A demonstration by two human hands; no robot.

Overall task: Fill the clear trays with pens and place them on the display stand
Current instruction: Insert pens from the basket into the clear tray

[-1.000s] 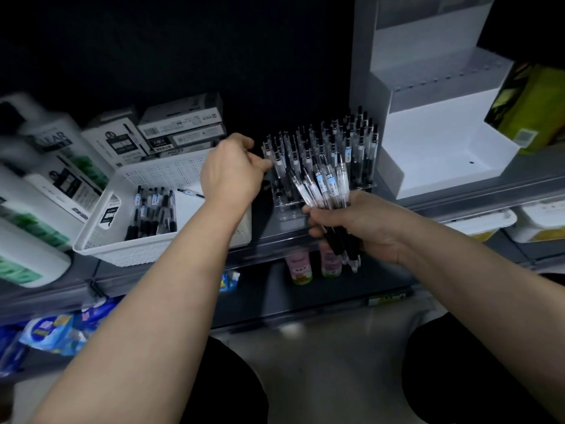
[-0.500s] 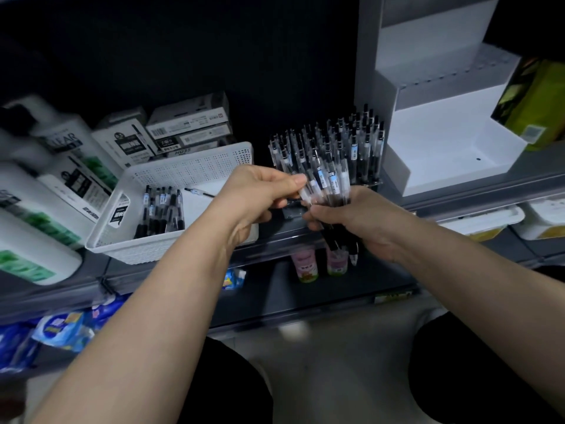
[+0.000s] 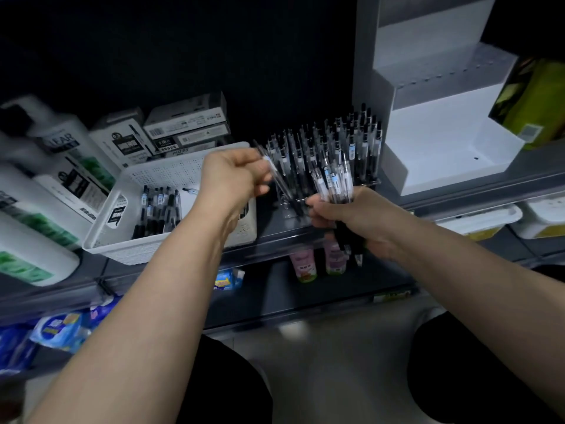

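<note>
A clear tray [image 3: 287, 206] stands on the dark shelf, packed with upright clear-barrelled black pens [image 3: 333, 139]. My right hand [image 3: 354, 221] grips a bundle of pens [image 3: 334, 185] just in front of the tray. My left hand [image 3: 232, 175] pinches a single pen [image 3: 282, 185], tilted, beside the tray's left side. The white stepped display stand [image 3: 443, 139] sits to the right, its lower step bare.
A white perforated basket [image 3: 159, 175] holding several loose pens [image 3: 159, 209] sits left of the tray. Pen boxes [image 3: 186, 123] are stacked behind it. White bottles [image 3: 39, 191] lie at far left. A green box [image 3: 532, 102] leans at far right.
My left hand went from the tray's left edge to the bundle, pinched one pen and drew it out to the left. My right hand stayed put with the bundle.
</note>
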